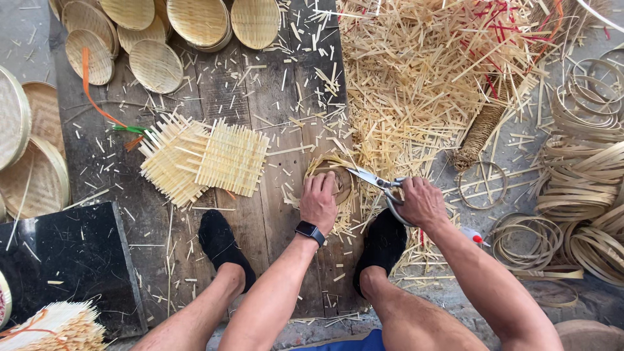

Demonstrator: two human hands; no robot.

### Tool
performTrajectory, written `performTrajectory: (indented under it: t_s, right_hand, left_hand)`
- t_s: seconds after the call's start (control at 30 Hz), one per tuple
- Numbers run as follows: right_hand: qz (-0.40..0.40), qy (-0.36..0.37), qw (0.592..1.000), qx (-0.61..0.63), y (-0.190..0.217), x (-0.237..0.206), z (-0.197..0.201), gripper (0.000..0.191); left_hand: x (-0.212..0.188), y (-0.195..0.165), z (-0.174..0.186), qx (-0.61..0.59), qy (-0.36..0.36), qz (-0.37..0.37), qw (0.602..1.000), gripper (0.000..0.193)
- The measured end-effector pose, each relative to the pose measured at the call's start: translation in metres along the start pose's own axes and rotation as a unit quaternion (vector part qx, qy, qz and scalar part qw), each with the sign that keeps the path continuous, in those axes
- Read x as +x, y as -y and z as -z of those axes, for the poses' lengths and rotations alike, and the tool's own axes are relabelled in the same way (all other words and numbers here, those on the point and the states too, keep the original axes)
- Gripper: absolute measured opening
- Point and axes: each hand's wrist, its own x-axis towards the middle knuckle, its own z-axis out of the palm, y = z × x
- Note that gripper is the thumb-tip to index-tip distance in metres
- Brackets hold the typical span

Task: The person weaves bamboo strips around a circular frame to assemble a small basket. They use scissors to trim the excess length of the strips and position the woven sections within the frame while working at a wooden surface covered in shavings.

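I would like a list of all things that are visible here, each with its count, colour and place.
woven disc: one, tan, on the boards under the left hand
scissors: one pair, silver, in the right hand, blades at the disc's edge
woven mats: two, pale yellow, overlapping, left of the disc
round baskets: many, tan, top left and left edge
offcut pile: one, straw-coloured with red strips, top right
bamboo hoops: many, tan, right side
black slab: one, lower left
wooden boards: dark grey, middle
watch: one, black, left wrist
socks: two, black, on the feet
left hand: pressing the disc
right hand: gripping the scissors
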Motion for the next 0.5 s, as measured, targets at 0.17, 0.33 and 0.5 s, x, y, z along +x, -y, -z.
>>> performTrajectory:
  t_s: [0.17,0.33,0.5]
  right_hand:
    - [0.019,-0.034,0.997,-0.074,0.007,0.016,-0.018,0.043]
    - [0.014,0.016,0.998,-0.066,-0.016,0.018,-0.022,0.034]
    - [0.069,-0.089,0.990,-0.083,-0.009,0.018,-0.021,0.060]
  left_hand:
    - [0.007,-0.001,0.009,0.044,-0.023,-0.075,0.996,0.055]
    - [0.003,-0.010,0.014,0.012,-0.031,-0.005,0.999,0.049]
    - [0.001,-0.008,0.000,-0.063,-0.033,0.008,0.997,0.037]
